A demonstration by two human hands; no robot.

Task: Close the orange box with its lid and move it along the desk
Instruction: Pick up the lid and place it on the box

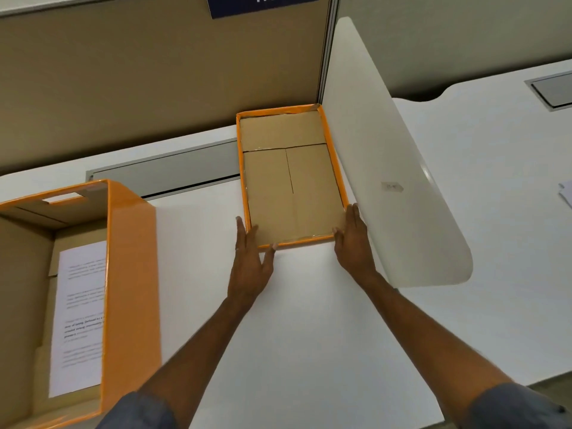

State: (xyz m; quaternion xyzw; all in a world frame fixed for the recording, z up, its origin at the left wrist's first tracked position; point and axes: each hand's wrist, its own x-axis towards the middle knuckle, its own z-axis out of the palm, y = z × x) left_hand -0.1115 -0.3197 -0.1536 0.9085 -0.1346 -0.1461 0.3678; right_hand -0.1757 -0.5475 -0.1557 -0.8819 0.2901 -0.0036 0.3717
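The orange box (131, 283) stands open at the left of the white desk, with printed paper (79, 317) lying inside. Its lid (294, 187) lies upside down at the back middle, brown cardboard inside and an orange rim, pushed against the white divider. My left hand (249, 258) rests at the lid's near left corner, thumb over the rim and fingers along the outer side. My right hand (353, 243) presses against the near right corner, thumb over the rim. Both hands hold the lid, which lies on the desk.
A white curved divider panel (396, 168) stands right of the lid. A tan partition wall (154, 88) runs along the back, with a grey cable tray (167, 174) below it. Another desk (495, 212) lies beyond the divider.
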